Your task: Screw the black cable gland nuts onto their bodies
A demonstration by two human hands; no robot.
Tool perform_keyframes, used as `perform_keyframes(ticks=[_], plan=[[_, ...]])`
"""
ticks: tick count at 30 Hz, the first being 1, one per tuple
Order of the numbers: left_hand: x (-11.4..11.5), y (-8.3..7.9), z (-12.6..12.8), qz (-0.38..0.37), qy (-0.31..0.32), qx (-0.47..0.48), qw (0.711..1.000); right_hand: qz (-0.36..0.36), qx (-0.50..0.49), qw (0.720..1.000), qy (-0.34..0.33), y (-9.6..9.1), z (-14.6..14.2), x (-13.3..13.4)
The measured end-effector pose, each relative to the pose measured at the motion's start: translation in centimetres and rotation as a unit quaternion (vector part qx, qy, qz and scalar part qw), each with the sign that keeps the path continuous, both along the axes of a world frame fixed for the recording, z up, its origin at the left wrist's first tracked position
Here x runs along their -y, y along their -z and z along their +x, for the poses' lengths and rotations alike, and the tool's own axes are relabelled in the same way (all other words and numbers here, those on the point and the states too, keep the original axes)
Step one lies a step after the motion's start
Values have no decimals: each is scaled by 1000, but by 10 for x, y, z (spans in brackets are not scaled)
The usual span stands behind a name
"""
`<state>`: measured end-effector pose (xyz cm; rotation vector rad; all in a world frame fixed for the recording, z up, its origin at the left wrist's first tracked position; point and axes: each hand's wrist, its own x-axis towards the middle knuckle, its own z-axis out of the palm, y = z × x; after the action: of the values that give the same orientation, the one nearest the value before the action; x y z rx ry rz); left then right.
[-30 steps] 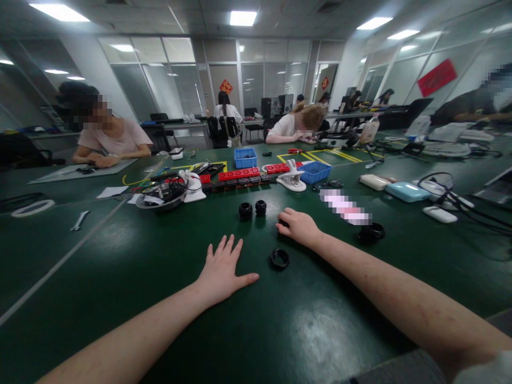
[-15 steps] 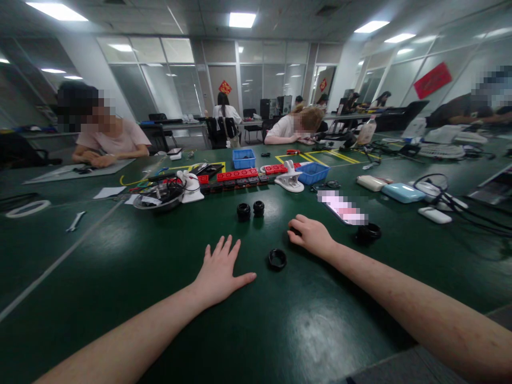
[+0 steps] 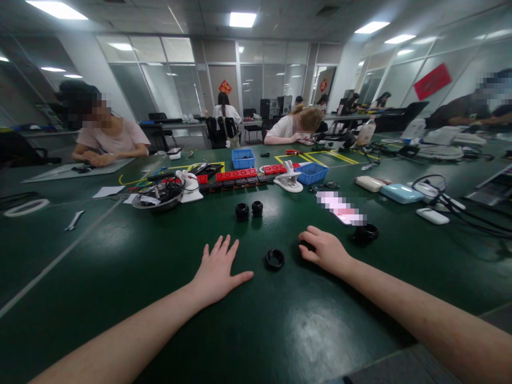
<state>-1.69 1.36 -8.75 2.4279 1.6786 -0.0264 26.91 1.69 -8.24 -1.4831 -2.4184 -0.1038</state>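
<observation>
On the dark green table (image 3: pixel 120 277) in front of us, our two bare arms reach out. Our left hand (image 3: pixel 218 269) lies flat with the palm down and the fingers spread. It holds nothing. Just to its right lies a black ring (image 3: pixel 274 259), near the thumb but not touching it.

Our right hand (image 3: pixel 326 250) is curled, with the knuckles up. Its fingers close down around a small black part (image 3: pixel 306 246) that sits on the table. Most of that part is hidden under the fingers, so we cannot tell its shape.

Farther away stand two black round fittings (image 3: pixel 249 209), side by side. One more black fitting (image 3: pixel 365 233) sits to the right of our right hand, next to a phone (image 3: pixel 341 208). Behind them we see red power strips (image 3: pixel 238 174), a white clamp (image 3: pixel 288 178) and two blue baskets (image 3: pixel 244 158). Other people sit at the far side of the table, busy with their own things.

We think we are at the picking-up step: the right hand has the small black part, and the ring waits between our hands. If the two pieces go together, the next move calls for a firm pinch on the part and for the left hand to take the ring. Both pieces are small and round, so they could roll or slip away.
</observation>
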Motion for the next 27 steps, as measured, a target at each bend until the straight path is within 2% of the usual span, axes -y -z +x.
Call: perform_keyframes(ticks=[7, 11, 14, 20, 27], plan=[[0, 2, -2, 28, 3, 59, 998, -12, 1, 1000, -16, -4, 17, 31], [4, -5, 0, 58, 74, 201, 975, 17, -2, 1000, 6, -3, 31, 56], [6, -10, 3, 15, 105, 323, 940, 36, -12, 999, 36, 0, 42, 72], [1, -7, 3, -102, -10, 407, 908, 31, -44, 993, 107, 4, 68, 86], [-1, -4, 2, -160, -44, 475, 864, 40, -24, 979, 201, 7, 92, 91]])
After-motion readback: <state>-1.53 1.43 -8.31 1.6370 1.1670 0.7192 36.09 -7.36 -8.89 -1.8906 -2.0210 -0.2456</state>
